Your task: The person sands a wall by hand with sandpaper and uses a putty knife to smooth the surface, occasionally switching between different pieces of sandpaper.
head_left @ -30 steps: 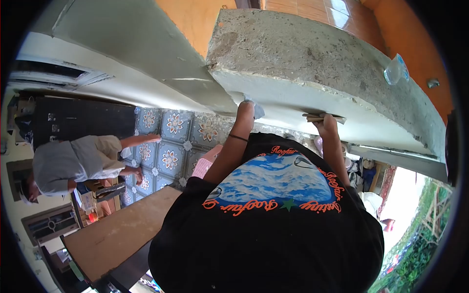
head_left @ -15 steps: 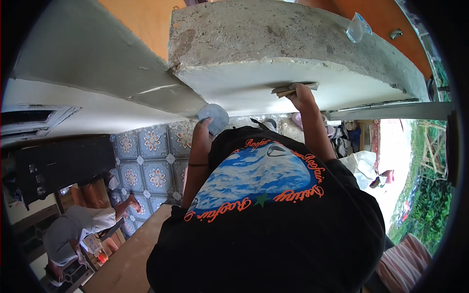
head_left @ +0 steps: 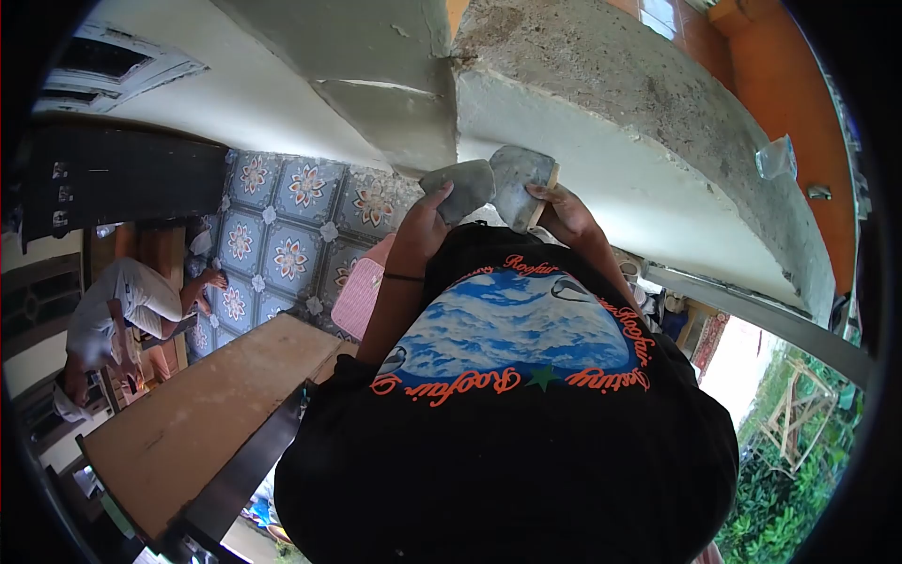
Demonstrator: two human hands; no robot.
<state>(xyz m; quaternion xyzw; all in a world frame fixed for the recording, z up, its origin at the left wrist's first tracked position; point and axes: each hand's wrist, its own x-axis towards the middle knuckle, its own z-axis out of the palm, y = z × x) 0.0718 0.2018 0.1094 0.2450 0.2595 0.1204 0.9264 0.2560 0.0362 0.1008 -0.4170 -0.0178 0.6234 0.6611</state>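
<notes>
My left hand point(head_left: 425, 226) grips a thin, grey, rounded plate point(head_left: 462, 191) by its lower edge, thumb on top. A flat grey float point(head_left: 516, 185) with a pale wooden edge is held in my right hand point(head_left: 566, 214), its broad face turned up. The plate and the float are side by side, close together or touching, in front of my chest. Just beyond them is the smooth whitish face point(head_left: 601, 179) of a curved concrete ledge point(head_left: 601, 66). Its top is rough and bare.
A seated person point(head_left: 136, 301) is at the left, by a dark cabinet point(head_left: 113, 179). Patterned tiles point(head_left: 291, 235) cover the floor. A brown board point(head_left: 207, 423) lies at the lower left, near a pink woven item point(head_left: 362, 291). A clear plastic cup point(head_left: 775, 158) stands on the ledge.
My right hand has moved left and back from the ledge face with the float, meeting the plate in my left hand. The view has turned, showing more of the board and pink item.
</notes>
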